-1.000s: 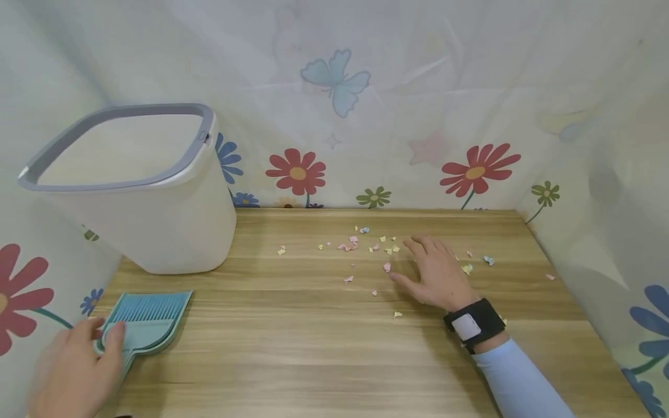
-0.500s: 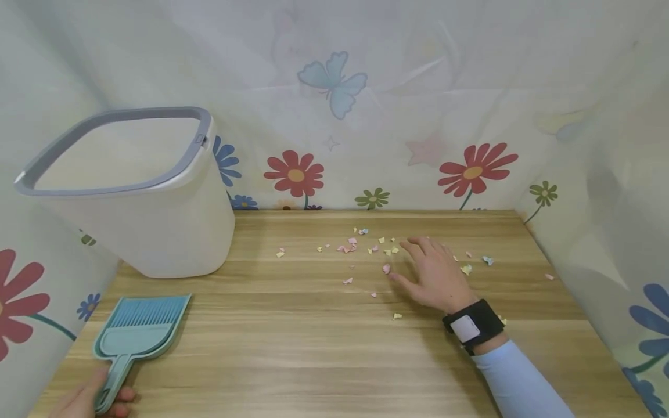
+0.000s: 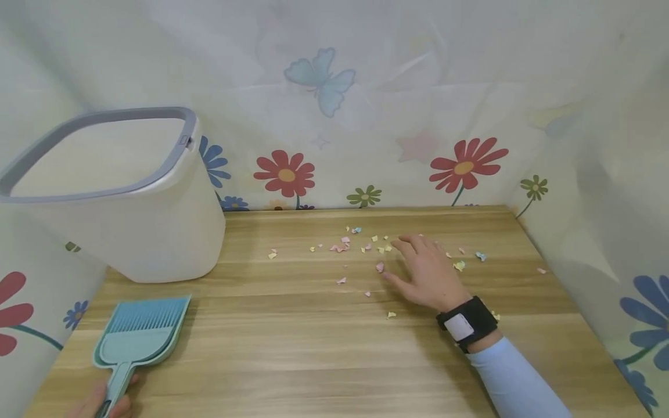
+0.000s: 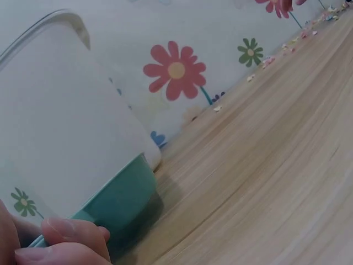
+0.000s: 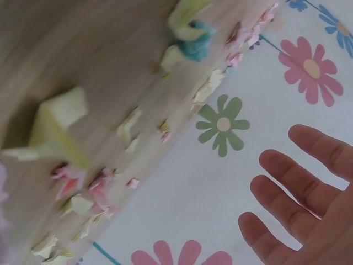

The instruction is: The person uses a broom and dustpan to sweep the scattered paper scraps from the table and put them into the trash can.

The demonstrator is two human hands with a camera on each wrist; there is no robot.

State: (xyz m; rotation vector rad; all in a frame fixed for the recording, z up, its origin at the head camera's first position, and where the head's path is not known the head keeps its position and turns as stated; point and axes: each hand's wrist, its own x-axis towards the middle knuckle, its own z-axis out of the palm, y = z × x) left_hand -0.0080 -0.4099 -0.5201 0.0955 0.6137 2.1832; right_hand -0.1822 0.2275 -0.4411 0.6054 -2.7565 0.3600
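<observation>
At the lower left of the head view, my left hand (image 3: pixel 93 402) grips the handle of a teal dustpan (image 3: pixel 169 347). A small brush (image 3: pixel 143 319) with blue-teal bristles lies nested in the pan. In the left wrist view the curled fingers (image 4: pixel 77 243) and the side of the dustpan (image 4: pixel 127 193) show close over the wooden table. My right hand (image 3: pixel 428 276) hovers palm down among torn paper scraps (image 3: pixel 380 267) in pink, yellow and blue, holding none of them. From the right wrist, its fingers (image 5: pixel 298 176) look spread and relaxed, with scraps (image 5: pixel 55 127) beside them.
A white bin (image 3: pixel 172 232) with a grey rim stands at the back left, behind the dustpan. Flowered sheeting (image 3: pixel 366 116) encloses the back and sides of the wooden table (image 3: pixel 292 360). Most scraps lie toward the table's back right.
My left hand has shifted from over the dustpan's body down to its handle and now grips it. The right hand keeps its place. The head view has shifted slightly.
</observation>
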